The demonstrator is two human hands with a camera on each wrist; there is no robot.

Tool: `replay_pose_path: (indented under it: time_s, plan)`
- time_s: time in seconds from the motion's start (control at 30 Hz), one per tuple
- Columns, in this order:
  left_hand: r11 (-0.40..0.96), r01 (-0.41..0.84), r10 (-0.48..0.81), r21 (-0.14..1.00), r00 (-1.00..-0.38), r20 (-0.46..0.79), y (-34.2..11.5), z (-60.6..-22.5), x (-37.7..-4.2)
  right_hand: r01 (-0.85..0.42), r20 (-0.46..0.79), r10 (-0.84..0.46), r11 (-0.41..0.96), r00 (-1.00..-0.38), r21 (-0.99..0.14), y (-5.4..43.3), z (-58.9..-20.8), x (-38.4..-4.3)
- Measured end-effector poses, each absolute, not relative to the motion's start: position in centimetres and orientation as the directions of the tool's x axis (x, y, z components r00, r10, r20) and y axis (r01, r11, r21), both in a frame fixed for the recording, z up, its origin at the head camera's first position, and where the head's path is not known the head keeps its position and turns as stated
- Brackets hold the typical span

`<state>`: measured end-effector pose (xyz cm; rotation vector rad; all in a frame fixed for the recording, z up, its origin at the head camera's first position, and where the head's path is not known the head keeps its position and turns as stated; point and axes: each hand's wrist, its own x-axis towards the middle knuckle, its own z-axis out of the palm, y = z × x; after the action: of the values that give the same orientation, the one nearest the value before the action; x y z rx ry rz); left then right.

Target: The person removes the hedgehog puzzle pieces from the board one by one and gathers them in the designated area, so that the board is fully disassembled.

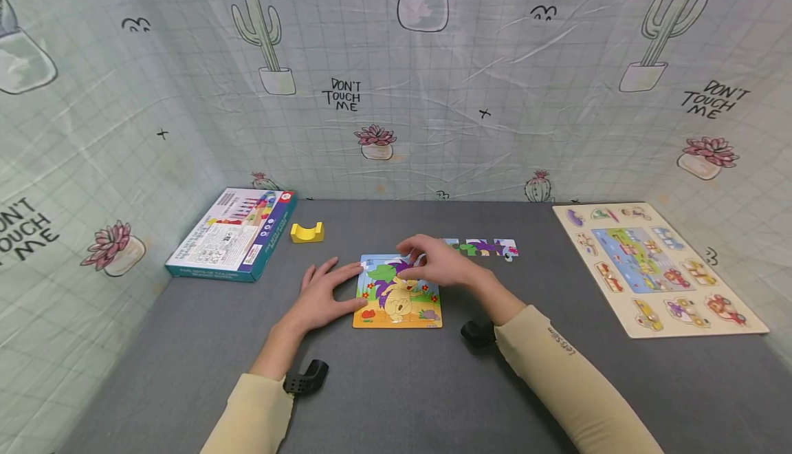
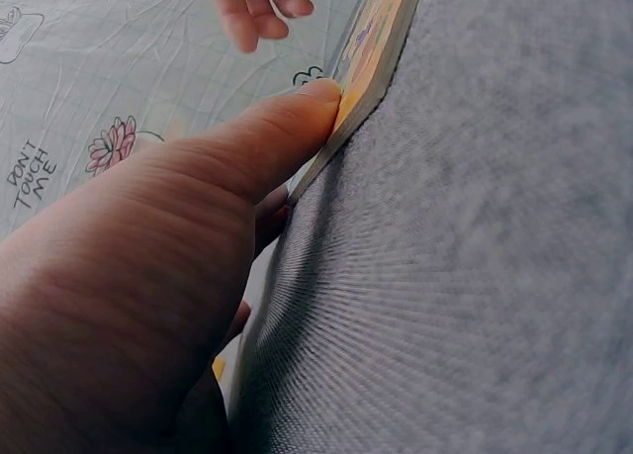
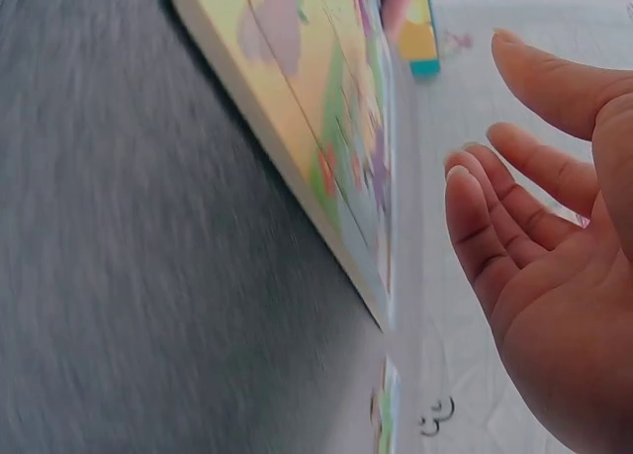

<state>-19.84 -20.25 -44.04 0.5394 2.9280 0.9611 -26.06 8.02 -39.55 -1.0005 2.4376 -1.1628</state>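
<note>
A small jigsaw puzzle board (image 1: 401,315) with a cartoon hedgehog picture and orange lower edge lies flat on the grey table. At its left side my left hand (image 1: 324,297) has its fingers spread, the thumb pressing the board's edge (image 2: 376,83) in the left wrist view. Over the board's upper right part hovers my right hand (image 1: 436,261), fingers loosely bent. In the right wrist view the thumb and fingers of that hand (image 3: 554,227) stand apart, with no piece between them. Loose jigsaw pieces (image 1: 493,247) lie behind the right hand, which partly hides the board's top.
On the left lies a flat boxed set (image 1: 232,234) with a teal side. Next to it stands a yellow notched block (image 1: 307,232). A large wooden picture board (image 1: 619,316) lies on the right. Printed cloth walls (image 1: 433,124) border the table's back and sides.
</note>
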Motion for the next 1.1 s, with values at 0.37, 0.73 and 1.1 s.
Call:
replay_pose_path:
  time_s: [0.37,0.73,1.1]
  plan:
    - [0.742,0.345,0.337,0.574,-0.933,0.126,-20.3,-44.2,-19.8,-0.514,0.001,-0.727,0.484,-0.686,-0.708,5.1,-40.2,-25.3]
    - [0.743,0.339,0.336,0.577,-0.935,0.116,-20.4,-44.2,-19.8,-0.502,-0.062,-0.667,0.616,-0.743,-0.607,3.7,-40.5,-24.6]
    - [0.746,0.335,0.337,0.576,-0.935,0.108,-20.5,-44.2,-19.8,-0.492,-0.083,-0.632,0.673,-0.771,-0.552,2.9,-40.5,-24.0]
